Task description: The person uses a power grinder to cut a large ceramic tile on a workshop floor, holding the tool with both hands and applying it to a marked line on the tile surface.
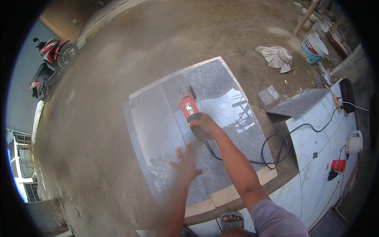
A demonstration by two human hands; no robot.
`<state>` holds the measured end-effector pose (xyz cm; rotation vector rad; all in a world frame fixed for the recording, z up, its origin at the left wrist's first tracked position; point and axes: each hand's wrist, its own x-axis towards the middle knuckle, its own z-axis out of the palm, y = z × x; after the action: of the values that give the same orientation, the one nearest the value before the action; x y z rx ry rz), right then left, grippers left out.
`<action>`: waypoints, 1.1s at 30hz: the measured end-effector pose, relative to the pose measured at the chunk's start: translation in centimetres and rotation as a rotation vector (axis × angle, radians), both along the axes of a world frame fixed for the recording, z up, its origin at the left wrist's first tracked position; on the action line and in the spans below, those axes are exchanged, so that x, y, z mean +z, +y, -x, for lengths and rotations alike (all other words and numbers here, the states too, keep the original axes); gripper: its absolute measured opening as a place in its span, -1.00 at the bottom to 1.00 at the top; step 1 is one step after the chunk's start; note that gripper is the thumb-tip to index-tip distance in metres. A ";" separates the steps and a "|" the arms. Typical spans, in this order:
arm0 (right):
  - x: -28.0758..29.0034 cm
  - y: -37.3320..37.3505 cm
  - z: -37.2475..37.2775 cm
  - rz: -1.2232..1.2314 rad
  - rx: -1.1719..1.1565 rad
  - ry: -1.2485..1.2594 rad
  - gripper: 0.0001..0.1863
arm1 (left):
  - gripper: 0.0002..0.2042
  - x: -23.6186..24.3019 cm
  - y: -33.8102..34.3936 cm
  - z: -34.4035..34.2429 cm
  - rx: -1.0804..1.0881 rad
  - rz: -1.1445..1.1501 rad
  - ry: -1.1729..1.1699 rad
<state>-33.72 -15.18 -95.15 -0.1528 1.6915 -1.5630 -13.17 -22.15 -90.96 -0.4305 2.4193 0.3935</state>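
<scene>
My right hand (205, 125) is wrapped round the dark rear handle of a red and black angle grinder (188, 106). The grinder's head rests on or just over large grey tiles (215, 81) near the line where two of them meet; haze hides its disc. Below and to the left, my left hand (186, 166) lies with fingers spread on the grey surface and holds nothing. Pale edges show around the tiles. From the handle a black cable (252, 161) crosses the tiles and loops at their right edge.
At right, white marbled tiles (323, 136) carry a black power strip (347, 94), a white mug (354, 143) and a red cup (338, 165). A grey slab (299, 103) tilts beside them. Farther off are a cloth (275, 57), a bucket (314, 48) and a red motorbike (53, 55).
</scene>
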 end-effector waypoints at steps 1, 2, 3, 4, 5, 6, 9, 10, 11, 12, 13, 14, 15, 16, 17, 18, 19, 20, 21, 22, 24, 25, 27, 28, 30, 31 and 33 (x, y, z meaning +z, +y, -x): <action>-0.1 -0.1 0.3 0.020 0.002 -0.011 -0.60 | 0.20 0.0 0.0 0.0 -0.001 -0.001 0.000; -0.2 -0.2 0.6 0.040 0.005 -0.021 -0.62 | 0.20 0.0 0.1 0.0 0.001 -0.007 0.002; -0.2 -0.4 0.7 0.042 0.005 -0.022 -0.62 | 0.21 0.0 0.0 0.0 0.004 -0.011 0.003; -0.1 -0.7 0.8 0.044 0.001 -0.044 -0.64 | 0.21 0.0 0.0 0.0 0.005 -0.009 0.002; -0.1 -0.9 0.9 0.047 -0.004 -0.065 -0.67 | 0.20 0.0 0.0 0.0 0.007 -0.006 -0.004; 0.0 -1.0 1.1 0.047 -0.004 -0.065 -0.67 | 0.20 0.0 0.0 0.0 0.008 -0.004 -0.011; -0.1 -1.0 1.4 0.050 0.010 -0.129 -0.67 | 0.20 0.2 0.0 0.1 0.010 -0.009 -0.008; -0.4 -1.0 1.4 0.047 0.005 -0.102 -0.66 | 0.20 0.2 0.1 0.2 0.008 -0.011 -0.006; -0.6 -0.8 1.4 0.043 -0.001 -0.075 -0.65 | 0.19 0.2 0.2 0.3 0.003 -0.010 -0.010; -0.3 -0.8 1.0 0.044 0.002 -0.077 -0.65 | 0.19 0.2 0.1 0.2 0.004 -0.006 -0.018; 0.0 -0.6 0.7 0.034 0.009 -0.069 -0.67 | 0.19 0.1 0.0 0.1 0.006 -0.005 -0.019; 0.3 -0.4 0.3 0.023 0.017 -0.061 -0.70 | 0.19 0.0 -0.1 0.0 0.005 -0.001 -0.017; 0.6 -0.2 0.0 0.023 0.017 -0.061 -0.70 | 0.19 0.0 -0.1 0.0 0.001 0.001 -0.013; 0.9 0.0 -0.4 0.009 0.009 -0.038 -0.68 | 0.19 -0.1 -0.2 -0.1 0.002 0.002 -0.013; 1.2 0.1 -0.7 -0.005 0.001 -0.016 -0.66 | 0.19 -0.1 -0.2 -0.2 0.002 0.003 -0.009; 1.1 0.3 -0.8 -0.006 0.000 -0.015 -0.66 | 0.19 -0.1 -0.2 -0.2 0.000 0.002 -0.002; 1.0 0.5 -1.0 -0.013 -0.006 0.004 -0.65 | 0.19 -0.1 -0.1 -0.1 -0.001 0.002 -0.002; 0.9 0.6 -1.0 -0.019 -0.012 0.022 -0.64 | 0.20 -0.1 -0.1 -0.1 -0.002 0.006 -0.003; 0.7 0.6 -0.9 -0.020 -0.013 0.022 -0.64 | 0.20 -0.1 0.0 -0.1 -0.003 0.009 -0.005; 0.5 0.6 -0.7 -0.006 0.002 0.022 -0.64 | 0.20 -0.1 0.0 -0.1 -0.004 0.008 -0.005; 0.3 0.4 -0.4 0.008 0.019 0.022 -0.65 | 0.20 -0.1 0.0 -0.1 -0.007 0.008 -0.003; 0.2 0.2 -0.2 0.008 0.023 0.001 -0.66 | 0.20 -0.1 -0.1 -0.1 -0.006 0.009 -0.004; 0.0 -0.1 0.2 0.007 0.027 -0.020 -0.68 | 0.21 -0.1 0.0 -0.1 -0.001 0.007 -0.010; -0.2 -0.2 0.4 0.025 0.010 -0.033 -0.66 | 0.21 -0.1 0.0 0.0 -0.002 0.006 -0.009; -0.3 -0.5 0.8 0.043 -0.006 -0.048 -0.64 | 0.21 -0.1 0.0 0.0 0.000 -0.001 -0.006; -0.1 -0.7 1.0 0.047 0.001 -0.079 -0.64 | 0.21 -0.1 0.0 -0.1 0.000 -0.001 -0.007; 0.0 -0.8 1.1 0.052 0.007 -0.109 -0.65 | 0.21 -0.1 0.0 -0.1 0.005 -0.002 0.009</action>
<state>-34.80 -15.94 -95.18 -0.0982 1.5648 -1.5822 -13.05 -22.17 -91.08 -0.4354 2.4266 0.4011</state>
